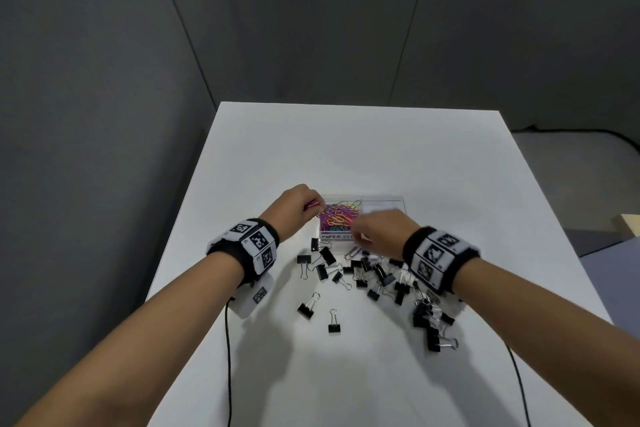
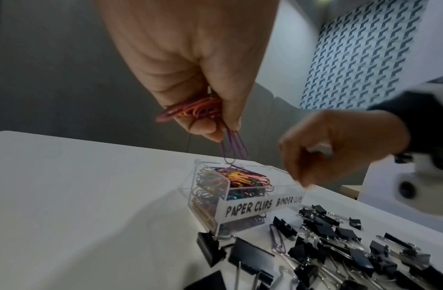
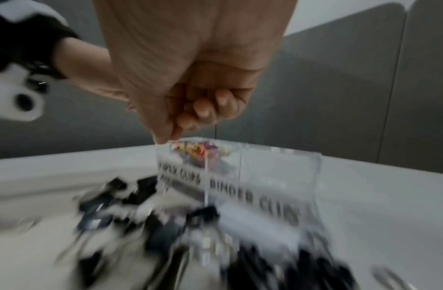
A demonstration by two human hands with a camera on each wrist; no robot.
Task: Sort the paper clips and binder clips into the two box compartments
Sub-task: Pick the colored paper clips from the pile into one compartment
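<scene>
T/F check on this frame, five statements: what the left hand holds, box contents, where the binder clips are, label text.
1. The left hand grips a bunch of coloured paper clips above the clear box. True.
2. The compartment labelled BINDER CLIPS is full of black clips. False: nothing shows in it.
3. The black binder clips lie loose on the white table, in front of the box. True.
4. The PAPER CLIPS compartment holds only black clips. False: it holds coloured paper clips.
5. One purple paper clip lies on the table among the binder clips. True.
</scene>
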